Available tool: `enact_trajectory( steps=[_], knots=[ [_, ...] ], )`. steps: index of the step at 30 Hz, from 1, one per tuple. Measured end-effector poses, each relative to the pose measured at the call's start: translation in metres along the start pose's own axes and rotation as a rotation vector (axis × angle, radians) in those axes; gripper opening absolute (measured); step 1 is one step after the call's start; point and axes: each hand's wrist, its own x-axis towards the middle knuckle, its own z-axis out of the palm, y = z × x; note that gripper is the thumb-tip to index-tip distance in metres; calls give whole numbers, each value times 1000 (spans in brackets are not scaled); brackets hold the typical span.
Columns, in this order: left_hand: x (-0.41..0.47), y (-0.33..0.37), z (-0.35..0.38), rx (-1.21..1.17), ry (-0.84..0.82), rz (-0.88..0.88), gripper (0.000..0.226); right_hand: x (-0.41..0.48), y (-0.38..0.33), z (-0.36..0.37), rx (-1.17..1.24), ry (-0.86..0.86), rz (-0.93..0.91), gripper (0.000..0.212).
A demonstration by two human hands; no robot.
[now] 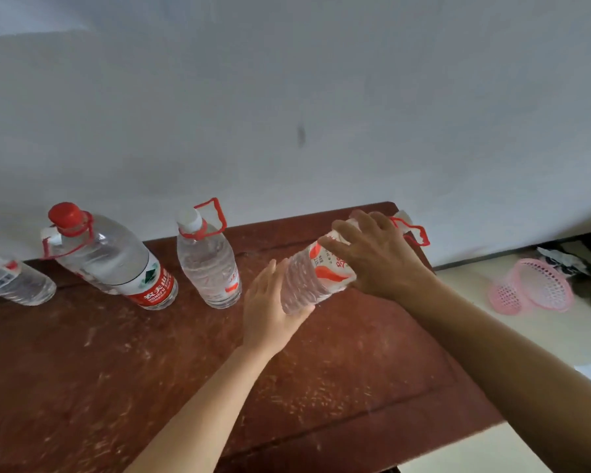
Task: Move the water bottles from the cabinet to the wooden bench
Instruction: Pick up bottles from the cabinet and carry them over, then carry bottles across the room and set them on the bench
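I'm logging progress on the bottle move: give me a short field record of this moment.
bench: wooden bench, reddish, scuffed top
bottles set down: three, small bottle, red-capped bottle, white-capped bottle
held bottle: tilted over the bench's right end
right hand: grips its upper part
left hand: straight fingers against its lower side
floor: pink baskets at right
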Motion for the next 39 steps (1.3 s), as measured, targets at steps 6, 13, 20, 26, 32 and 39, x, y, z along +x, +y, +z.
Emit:
enact_trajectory(
  steps=[6, 13, 20, 26, 32, 39],
  knots=[
    [-23, -73, -3, 371, -462, -249, 75, 75, -4, -22, -222, -102, -129, 82],
    [-32, -117, -16, 522, -587, -282, 69, 99, -51, -34, -461, 40, -297, 44],
    [-39, -117, -13, 508, -562, -281, 67, 92, -93, -15, -559, 220, -375, 38],
    [-56, -112, -17, 541, -577, -302, 64, 64, -51, -15, -229, 430, -353, 82],
    [-71, -107, -23, 547, -580, -331, 64, 54, -62, -7, 504, 658, 237, 111],
    [-90, -97, -31, 498, -573, -389, 63, 44, -82, 0, 1239, 428, 410, 104]
  ],
)
